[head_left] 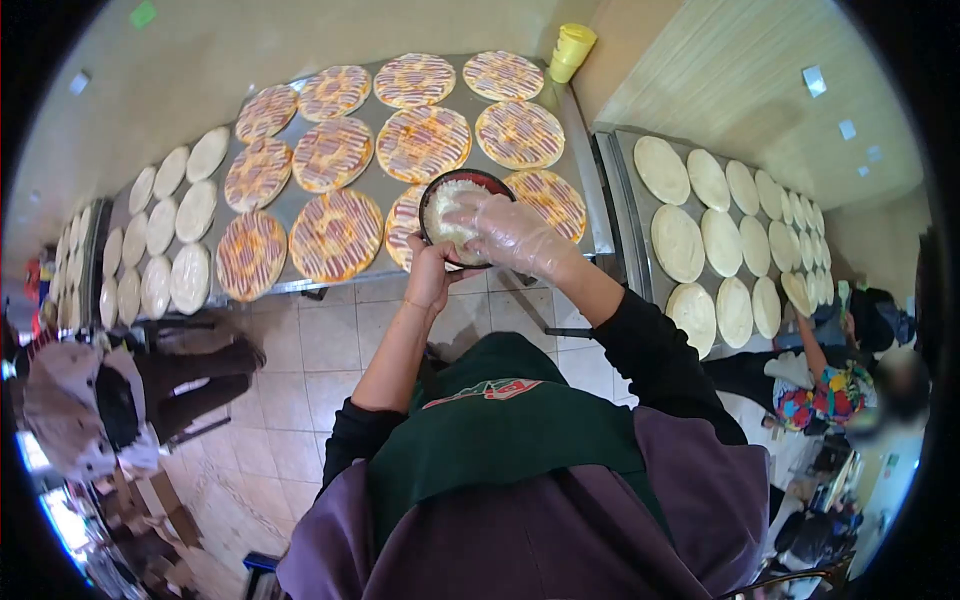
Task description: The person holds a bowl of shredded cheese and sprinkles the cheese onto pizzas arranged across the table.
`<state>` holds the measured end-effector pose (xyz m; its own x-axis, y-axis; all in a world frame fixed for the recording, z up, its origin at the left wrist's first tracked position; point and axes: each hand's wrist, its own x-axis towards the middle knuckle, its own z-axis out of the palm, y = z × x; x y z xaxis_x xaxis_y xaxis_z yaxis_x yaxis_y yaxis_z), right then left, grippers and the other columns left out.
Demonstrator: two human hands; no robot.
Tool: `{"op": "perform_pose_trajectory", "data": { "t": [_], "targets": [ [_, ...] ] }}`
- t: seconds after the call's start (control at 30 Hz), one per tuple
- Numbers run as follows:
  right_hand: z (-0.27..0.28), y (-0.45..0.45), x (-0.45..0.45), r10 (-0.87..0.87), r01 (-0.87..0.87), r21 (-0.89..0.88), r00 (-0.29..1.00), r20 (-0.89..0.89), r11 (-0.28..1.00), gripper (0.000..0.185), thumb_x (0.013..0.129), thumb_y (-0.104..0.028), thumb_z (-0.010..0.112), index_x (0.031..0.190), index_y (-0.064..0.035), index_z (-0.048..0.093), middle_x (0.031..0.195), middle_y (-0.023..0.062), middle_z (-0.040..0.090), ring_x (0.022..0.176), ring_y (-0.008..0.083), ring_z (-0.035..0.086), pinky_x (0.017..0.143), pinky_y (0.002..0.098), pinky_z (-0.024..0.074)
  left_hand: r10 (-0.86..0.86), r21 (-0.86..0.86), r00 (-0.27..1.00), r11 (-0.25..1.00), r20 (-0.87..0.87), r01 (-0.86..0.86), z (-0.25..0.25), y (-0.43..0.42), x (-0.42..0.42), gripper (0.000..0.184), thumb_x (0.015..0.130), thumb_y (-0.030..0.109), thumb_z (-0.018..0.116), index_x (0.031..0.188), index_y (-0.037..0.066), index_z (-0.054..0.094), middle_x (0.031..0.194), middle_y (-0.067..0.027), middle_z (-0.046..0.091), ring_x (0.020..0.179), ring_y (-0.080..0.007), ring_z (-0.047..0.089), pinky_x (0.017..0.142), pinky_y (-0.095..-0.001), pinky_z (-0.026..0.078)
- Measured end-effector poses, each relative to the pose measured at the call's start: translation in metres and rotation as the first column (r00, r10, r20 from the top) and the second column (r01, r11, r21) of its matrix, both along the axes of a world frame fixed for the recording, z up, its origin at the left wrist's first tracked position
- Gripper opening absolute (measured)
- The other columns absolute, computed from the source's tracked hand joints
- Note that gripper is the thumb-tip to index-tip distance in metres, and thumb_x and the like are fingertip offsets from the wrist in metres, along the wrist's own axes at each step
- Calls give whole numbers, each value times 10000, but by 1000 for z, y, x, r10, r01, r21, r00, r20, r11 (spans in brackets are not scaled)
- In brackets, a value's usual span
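My left hand [432, 277] is bare and holds a dark round bowl [487, 181] from below and at its near side. White shredded stuff [447, 213] lies in the bowl. Over the bowl's right side is my right hand [497, 232] in a clear plastic glove, its fingers down in the white stuff; what they grip is hidden. Beneath and around the bowl, flat round pizzas with red sauce and pale stripes, such as one pizza [336, 235], lie in rows on a metal table [385, 188]. The bowl partly covers two of them.
Plain dough rounds [722, 240] fill a metal table at the right, and more dough rounds [190, 275] lie at the left. A yellow cup [572, 52] stands at the back corner. One person [90, 400] stands at the left; another person [830, 395] reaches toward the right table.
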<state>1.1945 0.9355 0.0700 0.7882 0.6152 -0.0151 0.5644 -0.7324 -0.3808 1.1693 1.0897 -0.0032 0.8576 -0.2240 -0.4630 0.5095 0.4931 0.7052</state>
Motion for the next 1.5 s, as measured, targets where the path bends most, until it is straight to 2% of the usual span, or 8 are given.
{"op": "perform_pose_trajectory", "data": {
  "t": [0.47,0.7,0.97,1.07,1.13,1.23,1.37,1.5],
  "targets": [
    [-51,-84,234,-206,183,146,966,159,972,177,707,-40,637,876,-70,682,869,126,646,861,309,612,782,370,493,-9,-146,998,989,-60,0,-40,-89,245,453,678,-32,465,1050,35,216,1067,-201,471,973,-355,570,769,-542,563],
    [-65,-131,324,-492,569,242,813,-312,786,194,796,-111,679,976,-39,679,942,49,666,845,115,598,780,261,487,64,-105,996,992,-59,-70,-49,-129,323,447,690,-25,472,1065,-1,229,1059,-201,462,921,-349,575,745,-537,567],
    [-86,-168,396,-398,643,518,761,-512,564,233,761,-146,697,971,-46,695,865,58,678,759,127,620,732,260,490,35,-204,995,977,-98,-54,-85,-145,372,483,692,-1,487,1057,48,174,1112,-225,367,953,-364,540,702,-510,580],
    [-95,-186,422,-460,714,503,700,-547,487,239,783,-79,700,997,17,655,889,50,655,784,130,616,715,243,495,81,-155,989,983,-121,-99,-83,-136,371,448,687,-7,468,1091,-34,275,1102,-222,444,955,-364,564,746,-525,566],
    [-113,-201,436,-535,748,475,663,-523,463,239,750,-181,693,950,-51,700,815,67,676,742,147,631,718,267,493,104,-125,985,985,-137,-121,-80,-122,366,455,683,-12,449,1121,-111,370,1086,-217,523,955,-365,589,786,-541,551],
    [-131,-212,455,-712,774,271,633,-304,572,239,746,-223,662,932,-79,706,819,88,676,754,177,646,734,287,496,30,-102,990,994,-139,-45,-71,-91,352,495,695,11,423,1182,-62,380,1130,-195,520,1032,-348,564,814,-523,542],
    [-133,-205,469,-747,784,94,614,-255,613,281,755,-193,652,990,-42,682,883,112,681,796,166,648,758,281,494,104,-27,983,994,-150,-109,-39,-51,317,554,690,13,419,1242,1,370,1168,-178,503,1058,-333,553,827,-523,532],
    [-147,-196,488,-723,722,-30,689,-53,691,243,765,-183,591,971,-101,691,959,150,665,903,267,634,814,333,481,121,-32,988,992,-93,-124,-26,-7,276,678,651,-12,436,1315,51,314,1202,-142,484,1091,-317,530,850,-488,514]
  ]
}}
